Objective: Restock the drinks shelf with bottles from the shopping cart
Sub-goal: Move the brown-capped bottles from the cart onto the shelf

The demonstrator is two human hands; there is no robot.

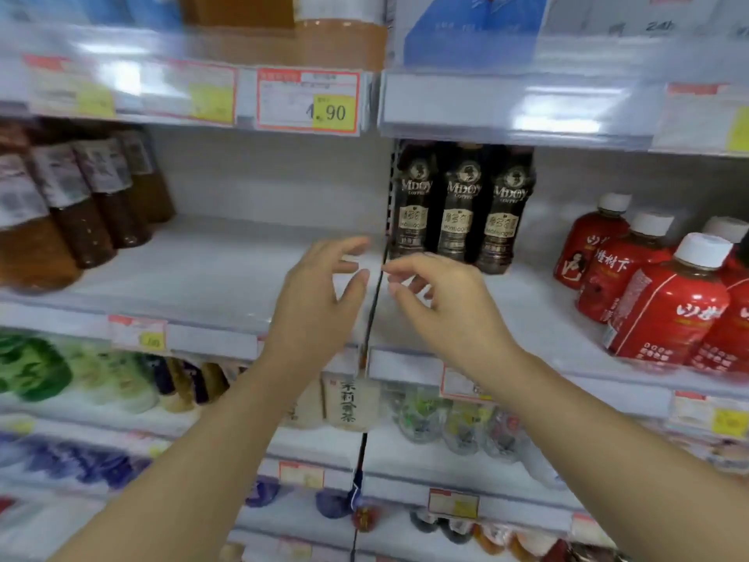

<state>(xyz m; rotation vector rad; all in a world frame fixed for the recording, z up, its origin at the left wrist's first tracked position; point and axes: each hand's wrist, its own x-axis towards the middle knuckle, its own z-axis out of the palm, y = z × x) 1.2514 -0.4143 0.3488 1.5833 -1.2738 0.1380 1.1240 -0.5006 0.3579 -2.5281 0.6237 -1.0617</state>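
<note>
Both hands, left hand point(320, 294) and right hand point(441, 302), hover empty, grips apart, over the bare shelf point(210, 273) gap beside the coffee bottles point(458, 204), likely sizing space.

Bright, even, cool white store light from overhead, with no hard shadows. White glare streaks on the clear price rail point(514, 103) at 1 o'clock and on the one at 11 o'clock. Soft shade under the upper shelf behind the dark coffee bottles point(458, 204), and beneath the forearms toward 6 o'clock. Sharpest near centre: price tag point(308, 101) digits legible at 12 o'clock. Heavy smear on the brown bottles point(60, 208) at 9 o'clock and green packs at 8 o'clock; lower shelves at 6 o'clock mushy. Wide-angle bowing of shelf lines toward the edges, strongest at 3 and 9 o'clock. Slight motion blur on both hands' fingertips.
</note>
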